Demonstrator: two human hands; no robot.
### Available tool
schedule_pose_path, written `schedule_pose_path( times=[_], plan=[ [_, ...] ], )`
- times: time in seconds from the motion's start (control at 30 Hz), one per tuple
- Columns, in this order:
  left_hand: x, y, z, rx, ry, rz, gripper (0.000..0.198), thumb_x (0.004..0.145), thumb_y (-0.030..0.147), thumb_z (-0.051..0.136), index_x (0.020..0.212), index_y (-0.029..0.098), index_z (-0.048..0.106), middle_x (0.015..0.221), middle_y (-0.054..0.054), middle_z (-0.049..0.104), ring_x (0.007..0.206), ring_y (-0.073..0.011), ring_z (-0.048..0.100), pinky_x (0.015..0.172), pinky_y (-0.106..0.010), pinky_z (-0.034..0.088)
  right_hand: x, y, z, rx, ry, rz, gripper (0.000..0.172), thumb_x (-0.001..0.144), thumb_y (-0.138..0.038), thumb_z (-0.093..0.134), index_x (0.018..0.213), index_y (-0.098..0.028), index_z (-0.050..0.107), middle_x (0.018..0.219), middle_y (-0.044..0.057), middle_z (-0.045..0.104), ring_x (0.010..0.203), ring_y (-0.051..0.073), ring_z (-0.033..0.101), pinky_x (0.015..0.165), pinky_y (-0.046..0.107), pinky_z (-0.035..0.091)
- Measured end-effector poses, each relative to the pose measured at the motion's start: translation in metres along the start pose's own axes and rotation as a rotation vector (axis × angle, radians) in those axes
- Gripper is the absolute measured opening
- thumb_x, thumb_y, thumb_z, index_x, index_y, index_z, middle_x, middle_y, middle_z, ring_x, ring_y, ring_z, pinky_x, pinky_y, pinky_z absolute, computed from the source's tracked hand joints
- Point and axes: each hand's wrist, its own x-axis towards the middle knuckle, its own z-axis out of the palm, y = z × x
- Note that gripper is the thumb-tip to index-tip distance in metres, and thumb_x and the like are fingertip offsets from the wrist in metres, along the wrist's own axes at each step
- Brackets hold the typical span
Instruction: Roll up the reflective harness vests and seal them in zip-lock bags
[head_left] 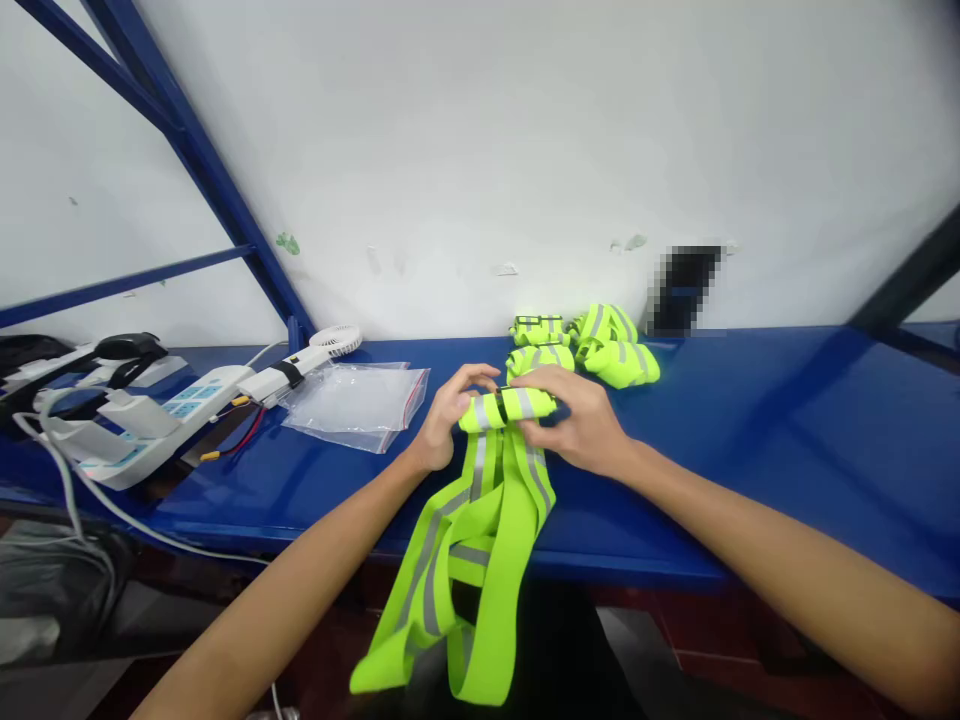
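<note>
A neon-yellow reflective strap harness (499, 540) with grey stripes is partly rolled at its top end, over the blue table. My left hand (448, 415) grips the left end of the roll, thumb and fingers curled around it. On the right end, my right hand (576, 418) holds the same roll, its fingers over the top and its thumb below. Loose straps hang from the roll over the table's front edge towards my lap. Just behind my hands lies a rolled harness (540, 358), partly hidden by my right hand.
More yellow bundles (619, 362) lie by the wall. Clear zip bags (356, 400) are on the left of the blue table (750, 480). Beyond them are a white handheld fan (300, 365), a power strip (176, 420) with plugs, and cables. A blurred dark patch (684, 290) stands against the wall.
</note>
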Motion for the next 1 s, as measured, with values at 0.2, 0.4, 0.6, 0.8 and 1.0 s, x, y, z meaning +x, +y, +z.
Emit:
schedule_pose_path(
  times=[0.2,0.4,0.6,0.8,1.0],
  plan=[
    [-0.001,-0.003,-0.001,0.298,0.015,0.16,0.073,0.089,0.049,0.048,0.152,0.022,0.024,0.145,-0.015,0.043,0.126,-0.0308,0.047,0.098,-0.043,0.042,0.0,0.0,0.012,0.344,0.114,0.692,0.029,0.081,-0.043,0.067,0.091,-0.016,0.069,0.085,0.008,0.073,0.073,0.024,0.067,0.063,0.035,0.054],
    [0.002,0.001,0.0,0.709,0.034,0.425,0.05,0.083,0.019,0.058,0.132,0.021,0.05,0.132,-0.014,0.05,0.124,-0.0273,0.049,0.102,-0.044,0.042,0.002,0.0,0.015,0.69,0.085,0.912,0.059,0.085,-0.048,0.063,0.137,-0.025,0.049,0.061,-0.003,0.063,0.039,0.016,0.052,0.039,0.03,0.044],
    [0.004,-0.003,-0.001,0.43,0.164,0.068,0.024,0.087,0.033,0.061,0.104,0.016,0.062,0.094,-0.006,0.064,0.085,-0.018,0.06,0.078,-0.03,0.049,-0.005,0.001,0.017,0.875,-0.17,0.88,0.07,0.093,-0.068,0.027,0.146,-0.024,0.041,0.076,0.004,0.069,0.054,0.022,0.064,0.049,0.035,0.052],
    [0.009,-0.008,0.001,-0.041,0.267,-0.387,0.041,0.075,0.054,0.071,0.08,0.014,0.064,0.07,-0.001,0.066,0.06,-0.0145,0.058,0.057,-0.024,0.046,-0.003,-0.002,0.006,0.246,-0.147,0.507,0.09,0.084,-0.039,0.064,0.157,-0.024,0.013,0.137,0.014,0.054,0.107,0.032,0.064,0.088,0.045,0.053],
    [0.008,-0.01,-0.002,-0.022,0.266,-0.461,0.048,0.073,0.061,0.069,0.067,0.014,0.064,0.056,0.001,0.059,0.049,-0.0122,0.052,0.047,-0.023,0.038,-0.002,0.003,0.002,0.127,-0.134,0.248,0.061,0.078,-0.009,0.053,0.137,-0.024,0.052,0.133,0.01,0.061,0.122,0.029,0.057,0.1,0.045,0.047]
  ],
)
